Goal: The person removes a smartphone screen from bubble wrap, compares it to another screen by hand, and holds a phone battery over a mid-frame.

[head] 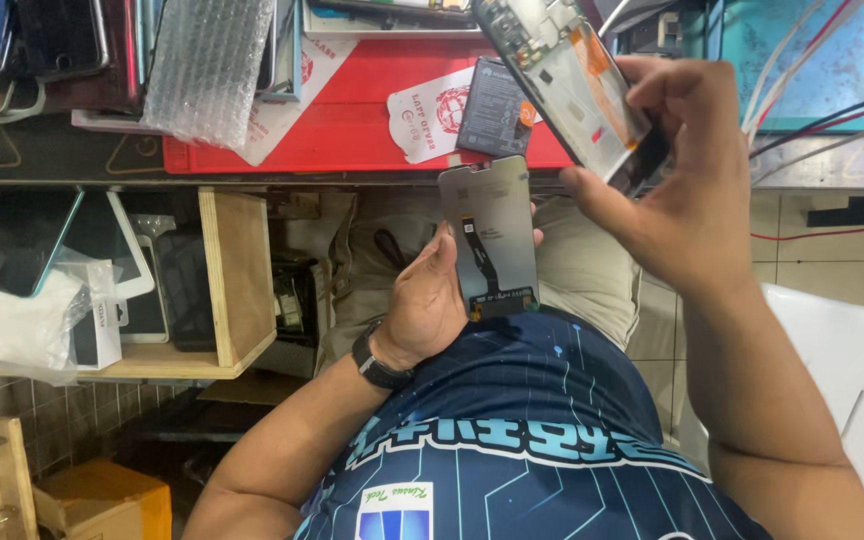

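My left hand (427, 300) grips a phone display panel (490, 235), its grey back with a black flex cable facing me, held upright over my lap. My right hand (677, 175) holds an opened phone frame (562, 70) tilted above the bench edge, its inner boards and an orange strip showing. The two parts are apart, the frame up and to the right of the panel. A black watch sits on my left wrist (380, 365).
A red mat (352, 120) on the bench carries a dark phone battery (494, 105), paper sheets and bubble wrap (207, 65). A wooden shelf (237, 280) at left holds phones and a white box. Cables (822, 110) run at right; a white chair (852, 370) is beside me.
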